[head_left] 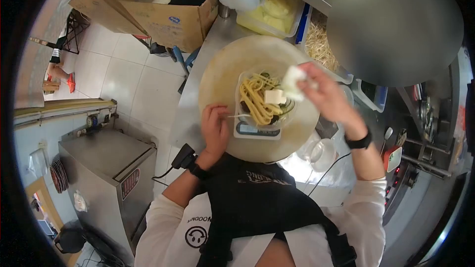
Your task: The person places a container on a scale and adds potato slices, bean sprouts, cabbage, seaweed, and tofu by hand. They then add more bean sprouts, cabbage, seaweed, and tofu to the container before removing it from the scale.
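Observation:
A clear container of yellow noodles (256,103) and dark pieces stands on a white kitchen scale (257,131), which rests on a round board (217,74). A pale block (274,97) lies on top of the noodles. Closed on a white piece (294,82), blurred by motion, my right hand (326,93) is above the right side of the container. My left hand (215,126) rests on the board's left edge, left of the scale, its fingers bent; a thin pale stick-like thing runs from it toward the container, and its grip is unclear.
Behind the board stands a tub of yellow food (277,12), with a tray of pale shreds (319,44) to its right. A cardboard box (168,24) is at the upper left. Clear bowls (320,152) sit right of the board. A person's leg (59,72) shows far left.

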The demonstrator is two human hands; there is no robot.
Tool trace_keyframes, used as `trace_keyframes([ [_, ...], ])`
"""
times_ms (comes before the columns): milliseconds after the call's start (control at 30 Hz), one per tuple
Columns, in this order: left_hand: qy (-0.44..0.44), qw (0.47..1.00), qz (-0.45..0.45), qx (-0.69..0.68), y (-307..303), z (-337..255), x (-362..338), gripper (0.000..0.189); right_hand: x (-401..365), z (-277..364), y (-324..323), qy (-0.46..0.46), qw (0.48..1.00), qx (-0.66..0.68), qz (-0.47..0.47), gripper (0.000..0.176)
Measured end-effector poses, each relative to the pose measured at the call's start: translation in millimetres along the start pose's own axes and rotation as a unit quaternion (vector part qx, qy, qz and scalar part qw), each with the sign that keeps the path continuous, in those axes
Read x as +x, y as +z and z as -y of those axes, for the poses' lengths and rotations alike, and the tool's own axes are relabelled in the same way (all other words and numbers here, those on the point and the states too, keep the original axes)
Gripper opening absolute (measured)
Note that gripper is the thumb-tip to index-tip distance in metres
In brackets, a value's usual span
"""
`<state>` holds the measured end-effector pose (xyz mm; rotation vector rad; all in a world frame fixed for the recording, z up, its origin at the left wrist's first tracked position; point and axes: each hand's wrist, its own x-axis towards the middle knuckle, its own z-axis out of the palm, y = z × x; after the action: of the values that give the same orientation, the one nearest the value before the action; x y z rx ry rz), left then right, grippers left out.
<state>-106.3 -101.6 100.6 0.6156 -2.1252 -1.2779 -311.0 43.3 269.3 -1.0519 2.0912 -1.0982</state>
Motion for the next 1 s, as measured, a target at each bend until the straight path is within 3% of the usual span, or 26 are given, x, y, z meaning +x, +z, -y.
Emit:
trace_keyframes([
  [100, 0.005, 0.999, -0.002, -0.046, -3.6, -4.5, 4.3, 0.026, -11.5, -6.5, 41.4, 0.022, 0.999, -0.043, 0.026, 0.025],
  [167, 0.021, 0.998, -0.008, -0.062, -9.1, -13.7, 9.0, 0.027, -8.9, -10.9, 57.5, -0.024, 0.997, -0.07, -0.002, 0.024],
  [200, 0.021, 0.995, -0.023, -0.095, -10.5, -19.8, 11.8, 0.028, -5.2, -18.7, 59.5, -0.12, 0.984, -0.128, -0.029, 0.027],
  [267, 0.022, 0.991, -0.039, -0.129, -16.0, -36.9, 19.0, 0.029, 0.0, -17.0, 58.2, -0.101, 0.984, -0.132, -0.063, 0.028],
  [333, 0.102, 0.991, 0.021, -0.084, -23.2, -57.9, 28.5, 0.032, 5.7, -17.5, 56.6, -0.081, 0.983, -0.135, -0.095, 0.028],
  [367, 0.102, 0.991, 0.019, -0.084, -24.2, -64.5, 33.9, 0.032, 8.8, -18.3, 55.6, -0.074, 0.983, -0.134, -0.1, 0.029],
  [433, 0.217, 0.968, 0.12, 0.027, -21.9, -73.2, 44.9, 0.036, 10.1, -17.7, 53.8, -0.067, 0.983, -0.134, -0.106, 0.03],
  [500, 0.192, 0.971, 0.137, 0.033, -15.2, -79.0, 49.2, 0.037, 12.5, -11.9, 48.3, -0.125, 0.979, -0.139, -0.082, 0.029],
  [633, 0.176, 0.961, 0.199, 0.078, -9.7, -73.9, 64.3, 0.036, 40.3, 17.6, -12.3, -0.165, 0.967, -0.176, -0.076, 0.024],
  [700, 0.179, 0.953, 0.22, 0.103, -5.8, -71.1, 73.3, 0.036, 65.2, 46.1, -57.1, -0.075, 0.98, -0.155, -0.101, 0.019],
  [767, 0.19, 0.948, 0.228, 0.113, 0.9, -71.5, 79.4, 0.037, 110.7, 56.8, -99.9, -0.133, 0.963, -0.159, -0.173, 0.016],
  [833, 0.199, 0.943, 0.232, 0.131, 5.9, -75.9, 82.3, 0.039, 164.2, 57.2, -146.4, -0.103, 0.946, -0.191, -0.24, 0.016],
  [933, 0.223, 0.946, 0.184, 0.148, -0.9, -97.5, 84.0, 0.036, 250.8, 28.7, -198.9, -0.145, 0.911, -0.274, -0.273, 0.021],
  [1000, 0.207, 0.964, 0.162, 0.051, -13.3, -84.9, 81.8, 0.036, 293.0, 18.9, -217.0, 0.047, 0.887, -0.411, -0.206, 0.03],
])
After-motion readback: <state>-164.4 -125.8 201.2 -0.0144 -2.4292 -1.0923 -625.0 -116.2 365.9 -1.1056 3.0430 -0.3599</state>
